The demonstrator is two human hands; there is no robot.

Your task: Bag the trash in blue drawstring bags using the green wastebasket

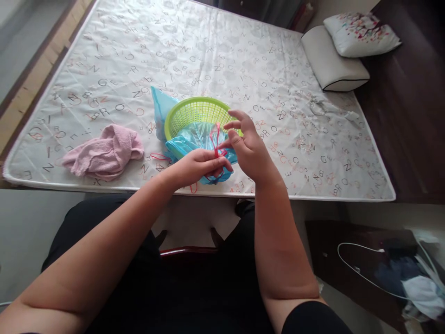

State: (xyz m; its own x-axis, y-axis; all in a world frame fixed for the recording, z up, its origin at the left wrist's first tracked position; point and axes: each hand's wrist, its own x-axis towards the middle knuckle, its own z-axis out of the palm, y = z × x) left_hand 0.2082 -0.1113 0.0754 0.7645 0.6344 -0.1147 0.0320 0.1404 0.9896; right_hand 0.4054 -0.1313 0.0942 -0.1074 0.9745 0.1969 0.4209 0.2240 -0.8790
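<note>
My left hand pinches the red drawstring of a blue plastic bag. The fingers of my right hand are bent and spread apart. One of its fingertips reaches to the string just above my left hand; whether it hooks the string I cannot tell. Behind both hands a green plastic basket sits on the mattress, tilted slightly, with the blue plastic lying over its front. More blue plastic stands up at the basket's left side. Red string loops also lie by the mattress edge.
A pink towel lies crumpled to the left on the letter-printed mattress. Two pillows, a beige one and a floral one, rest at the far right corner. Below right, a white cable runs over a dark surface.
</note>
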